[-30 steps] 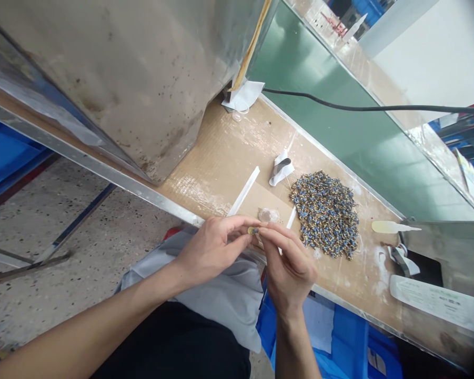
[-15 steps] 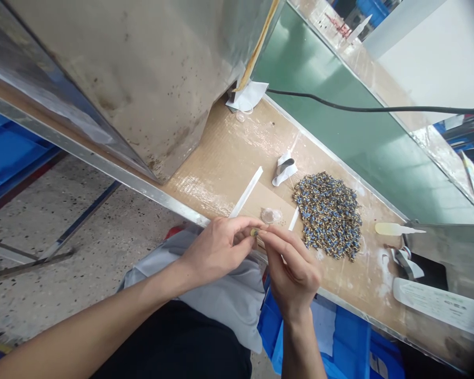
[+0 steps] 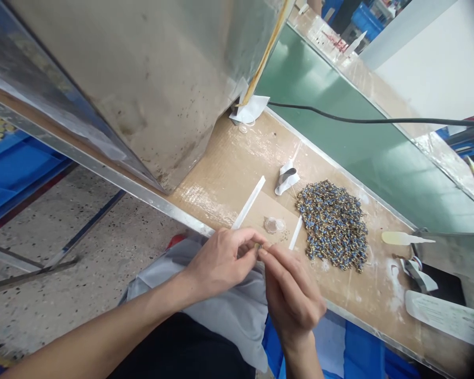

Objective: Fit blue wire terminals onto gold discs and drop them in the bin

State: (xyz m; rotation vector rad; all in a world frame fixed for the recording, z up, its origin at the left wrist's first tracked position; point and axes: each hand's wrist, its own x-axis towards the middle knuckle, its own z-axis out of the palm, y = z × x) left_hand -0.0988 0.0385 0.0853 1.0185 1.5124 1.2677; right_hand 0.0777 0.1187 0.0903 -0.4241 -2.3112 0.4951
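Note:
My left hand [image 3: 221,260] and my right hand [image 3: 292,297] meet at the near edge of the cardboard-covered bench [image 3: 229,158]. Both pinch one small brass-and-blue part [image 3: 257,246] between their fingertips; the fingers of both hands are closed round it. A heap of several similar small blue and brass parts [image 3: 333,223] lies on the bench just right of my hands. A small clear round cap [image 3: 274,225] sits on the bench right behind my fingertips.
A large stained metal housing [image 3: 142,79] stands over the bench at left. White strips [image 3: 249,201], a curled white tape piece [image 3: 286,178], a glue bottle [image 3: 402,238], a black cable [image 3: 359,120], a green conveyor belt [image 3: 339,121] and blue bins [image 3: 8,168] surround the spot.
The view has shifted slightly, so the bench items sit lower in frame. My hands stay together at the bench edge, still pinching the small part; the fingers shifted a little.

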